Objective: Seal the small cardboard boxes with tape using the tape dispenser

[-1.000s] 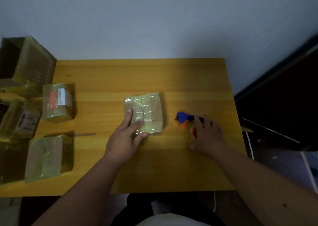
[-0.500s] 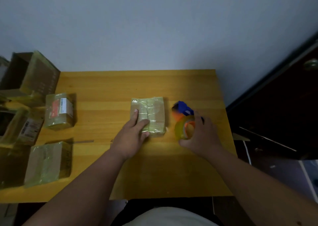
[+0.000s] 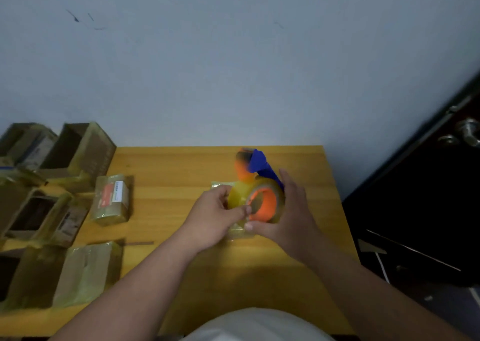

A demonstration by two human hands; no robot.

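My right hand point(image 3: 288, 218) grips the tape dispenser point(image 3: 259, 192), orange and blue with a yellowish clear tape roll, raised above the middle of the wooden table point(image 3: 181, 169). My left hand point(image 3: 215, 216) reaches to the roll, thumb and fingers pinching at the tape on its left side. The small taped cardboard box point(image 3: 235, 230) lies under both hands, mostly hidden; only its corners show.
Several other boxes stand at the table's left: a labelled taped box point(image 3: 111, 199), a wrapped box point(image 3: 88, 270) near the front edge, and open cartons point(image 3: 78, 151) at the far left. A dark door point(image 3: 428, 210) is on the right.
My right hand lifted the dispenser off the table and brought it over the box. My left hand left the box top and went to the tape roll. The camera tilted up.
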